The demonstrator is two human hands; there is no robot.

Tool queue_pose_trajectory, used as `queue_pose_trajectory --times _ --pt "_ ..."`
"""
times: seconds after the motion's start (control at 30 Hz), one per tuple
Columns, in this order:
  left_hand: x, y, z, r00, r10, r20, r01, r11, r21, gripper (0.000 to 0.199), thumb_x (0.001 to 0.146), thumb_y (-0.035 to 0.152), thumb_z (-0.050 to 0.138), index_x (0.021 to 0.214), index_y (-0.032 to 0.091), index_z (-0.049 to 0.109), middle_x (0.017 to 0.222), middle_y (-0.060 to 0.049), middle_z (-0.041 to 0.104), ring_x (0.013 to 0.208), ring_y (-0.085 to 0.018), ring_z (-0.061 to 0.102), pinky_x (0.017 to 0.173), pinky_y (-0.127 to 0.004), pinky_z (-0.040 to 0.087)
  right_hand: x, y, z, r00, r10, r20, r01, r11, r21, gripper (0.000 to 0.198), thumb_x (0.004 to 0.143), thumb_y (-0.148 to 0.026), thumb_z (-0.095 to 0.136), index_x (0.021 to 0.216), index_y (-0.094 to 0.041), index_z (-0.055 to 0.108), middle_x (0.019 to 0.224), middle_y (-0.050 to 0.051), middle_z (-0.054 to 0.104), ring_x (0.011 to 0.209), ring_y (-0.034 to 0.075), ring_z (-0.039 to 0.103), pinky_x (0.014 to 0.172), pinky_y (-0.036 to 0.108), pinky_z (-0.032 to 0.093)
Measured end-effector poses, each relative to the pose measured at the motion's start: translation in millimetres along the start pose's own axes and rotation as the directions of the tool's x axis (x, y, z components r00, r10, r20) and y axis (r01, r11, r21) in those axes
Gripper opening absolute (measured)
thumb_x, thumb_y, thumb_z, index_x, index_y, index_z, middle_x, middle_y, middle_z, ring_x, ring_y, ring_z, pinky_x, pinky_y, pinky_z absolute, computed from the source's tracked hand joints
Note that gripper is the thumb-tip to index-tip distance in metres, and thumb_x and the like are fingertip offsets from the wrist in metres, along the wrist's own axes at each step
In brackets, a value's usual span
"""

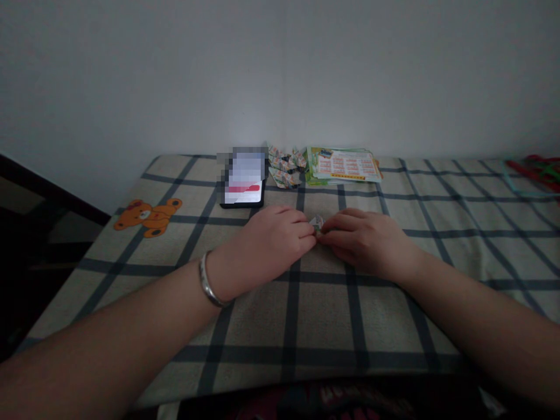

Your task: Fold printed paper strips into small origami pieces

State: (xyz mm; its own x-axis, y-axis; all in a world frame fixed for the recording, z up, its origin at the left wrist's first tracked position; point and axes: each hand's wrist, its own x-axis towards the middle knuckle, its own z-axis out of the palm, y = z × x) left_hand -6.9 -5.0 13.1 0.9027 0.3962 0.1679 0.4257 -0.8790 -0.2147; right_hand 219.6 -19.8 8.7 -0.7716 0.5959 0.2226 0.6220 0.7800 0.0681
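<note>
Between my two hands is a small folded piece of printed paper [318, 222], its pale peak showing above the fingertips. My left hand [280, 236], with a silver bangle at the wrist, pinches it from the left side. From the right, my right hand [365, 238] pinches the same paper with thumb and fingers. Most of the paper is hidden by the fingers. Just behind the hands lie several folded printed paper pieces [286, 166] in a loose cluster. A stack of printed paper sheets [345, 166] rests to the right of them.
A phone [242, 178] with a lit, partly blurred screen lies left of the folded papers. A flat orange bear figure [149, 217] is on the checked tablecloth [324, 315] at the left. Red and green items [540, 172] sit at the far right. A wall [280, 76] stands behind.
</note>
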Motion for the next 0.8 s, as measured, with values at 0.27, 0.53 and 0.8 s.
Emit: queue_pose_trajectory --times 0.27,0.53,0.8 --pt "-1 -7 -6 0.999 0.034 -0.006 -0.034 0.999 0.004 0.015 0.093 0.018 0.056 0.101 0.019 0.068 0.099 -0.002 0.070 0.098 -0.021 0.059 0.092 -0.040 0.047 -2 4 -2 0.999 0.021 0.035 -0.022 1.000 0.017 0.020 0.090 -0.019 0.052 0.098 -0.021 0.071 0.106 0.006 0.068 0.088 0.021 0.061 0.071 0.032 0.045" --pt "-4 -17 -12 0.998 0.060 -0.003 -0.060 0.996 -0.062 0.015 0.090 0.016 0.059 0.098 0.020 0.071 0.098 -0.002 0.072 0.092 -0.020 0.060 0.086 -0.038 0.047 -7 11 -8 0.996 0.024 0.086 -0.031 0.997 0.074 0.018 0.089 -0.019 0.054 0.094 -0.023 0.071 0.110 0.005 0.067 0.094 0.021 0.061 0.075 0.032 0.047" --pt "-7 -21 -15 0.999 0.031 0.017 -0.029 0.995 -0.098 0.022 0.091 0.015 0.057 0.104 0.023 0.073 0.101 -0.001 0.073 0.094 -0.018 0.063 0.087 -0.035 0.047 -12 15 -15 0.995 0.038 0.093 -0.048 0.993 0.112 0.020 0.086 -0.015 0.055 0.093 -0.022 0.073 0.109 0.007 0.068 0.094 0.023 0.064 0.076 0.035 0.051"
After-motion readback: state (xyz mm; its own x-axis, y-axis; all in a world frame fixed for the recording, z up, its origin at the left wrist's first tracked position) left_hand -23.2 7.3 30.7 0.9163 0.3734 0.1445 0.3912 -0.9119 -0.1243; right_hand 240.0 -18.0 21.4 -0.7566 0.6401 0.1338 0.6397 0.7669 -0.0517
